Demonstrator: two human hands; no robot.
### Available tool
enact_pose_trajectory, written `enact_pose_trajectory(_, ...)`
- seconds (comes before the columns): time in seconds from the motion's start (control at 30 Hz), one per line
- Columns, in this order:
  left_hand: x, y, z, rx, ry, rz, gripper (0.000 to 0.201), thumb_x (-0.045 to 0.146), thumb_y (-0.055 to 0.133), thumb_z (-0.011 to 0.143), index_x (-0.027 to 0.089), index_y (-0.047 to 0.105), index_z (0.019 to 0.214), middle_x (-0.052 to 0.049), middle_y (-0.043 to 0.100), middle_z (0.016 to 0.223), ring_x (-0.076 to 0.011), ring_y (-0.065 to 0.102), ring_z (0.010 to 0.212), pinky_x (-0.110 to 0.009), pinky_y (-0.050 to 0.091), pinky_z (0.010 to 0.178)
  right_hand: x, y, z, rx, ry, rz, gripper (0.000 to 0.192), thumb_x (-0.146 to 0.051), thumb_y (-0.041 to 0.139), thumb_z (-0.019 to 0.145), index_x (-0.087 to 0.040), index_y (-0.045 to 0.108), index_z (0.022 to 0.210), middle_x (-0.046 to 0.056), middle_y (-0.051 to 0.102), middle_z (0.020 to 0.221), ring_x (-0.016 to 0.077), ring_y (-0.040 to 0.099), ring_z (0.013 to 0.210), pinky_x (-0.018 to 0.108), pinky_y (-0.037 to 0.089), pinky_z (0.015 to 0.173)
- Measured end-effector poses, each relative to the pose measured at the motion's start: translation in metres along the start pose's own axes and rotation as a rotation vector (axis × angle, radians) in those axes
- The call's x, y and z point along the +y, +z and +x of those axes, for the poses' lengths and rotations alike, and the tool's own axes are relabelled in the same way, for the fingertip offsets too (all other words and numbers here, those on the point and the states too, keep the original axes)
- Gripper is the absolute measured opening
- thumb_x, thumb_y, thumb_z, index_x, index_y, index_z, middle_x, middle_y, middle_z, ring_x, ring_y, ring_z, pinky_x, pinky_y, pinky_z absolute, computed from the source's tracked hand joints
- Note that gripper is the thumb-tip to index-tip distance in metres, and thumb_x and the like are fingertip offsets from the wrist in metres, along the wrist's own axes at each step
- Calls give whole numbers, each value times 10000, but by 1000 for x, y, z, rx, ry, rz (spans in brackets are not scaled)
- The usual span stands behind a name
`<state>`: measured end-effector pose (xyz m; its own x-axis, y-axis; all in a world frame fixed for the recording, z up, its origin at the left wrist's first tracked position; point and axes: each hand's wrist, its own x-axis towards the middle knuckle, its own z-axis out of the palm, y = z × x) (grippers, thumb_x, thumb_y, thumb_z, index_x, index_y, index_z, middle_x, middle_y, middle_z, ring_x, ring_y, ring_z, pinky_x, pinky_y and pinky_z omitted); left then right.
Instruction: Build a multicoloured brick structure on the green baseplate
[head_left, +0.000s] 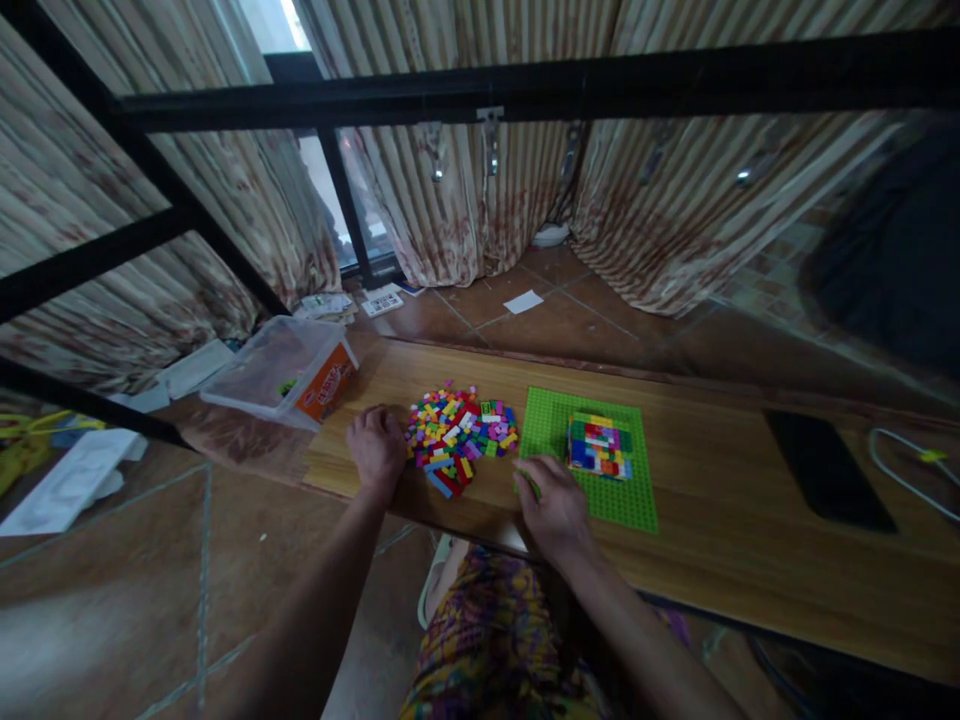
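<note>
Both hands are set over the wooden table (705, 480), and the brightly coloured bricks are spread right between them! The pile of loose bricks (457, 425) is heaped to the left of the green baseplate (540, 420), with longer red and blue pieces gathered at its near edge. At the pile's left side the left hand (376, 446) is held low, back upward, its fingers bent; how wide they are parted, and whether any brick is gripped, cannot be told.

Across to the right hand (556, 502): it is poised at the baseplate's near left part, fingers curled, thumb and forefinger drawn close together. Green is glimpsed by the fingertips, but whether a small piece is pinched there or only the plate is seen cannot be made out.

And on that plate, near the middle, the multicoloured brick block (600, 447) is seated, its top patched with red, white, blue, green and yellow. Farther right, a black slab (829, 470) is laid flat, with a white cable (892, 440) looped beyond it. At the table's left end, a clear plastic bin (255, 375) is seen, an orange label (328, 382) stuck to its side.
</note>
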<state>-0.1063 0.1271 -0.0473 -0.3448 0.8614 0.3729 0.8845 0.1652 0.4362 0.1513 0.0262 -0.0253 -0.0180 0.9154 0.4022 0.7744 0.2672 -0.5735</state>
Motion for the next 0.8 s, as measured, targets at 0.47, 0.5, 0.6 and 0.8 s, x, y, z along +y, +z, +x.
enact_pose_trajectory(0.47,2,-2,-1,-10,-18,-5,307,283,433,879,129,674,990,-134,671,1104,-282,573,1041,-420,420,951,-10,35,36,-195,22,-206,214,-192,580,869,-188,641,1073,105,595,1097,258,547,1025,353,476,855)
enact_pose_trajectory(0.5,2,-2,-1,-9,-15,-2,310,286,431,878,129,675,987,-134,671,1105,-284,574,1038,-422,421,949,-11,36,35,-194,20,-198,200,-185,578,869,-189,635,1061,103,597,1085,256,548,1021,353,477,857)
enact_pose_trajectory(0.6,1,-2,0,-9,-4,5,320,294,427,875,126,675,987,-138,673,1105,-288,575,1035,-425,418,947,-14,37,35,-172,20,-162,147,-171,582,865,-192,613,1007,96,599,1039,249,552,1001,359,478,859)
enact_pose_trajectory(0.8,2,-3,3,-18,-9,1,334,314,412,876,129,671,978,-154,668,1099,-293,569,1051,-437,411,947,-23,31,30,-93,13,-11,132,-205,549,892,-198,564,1023,94,598,1014,241,563,999,366,480,872)
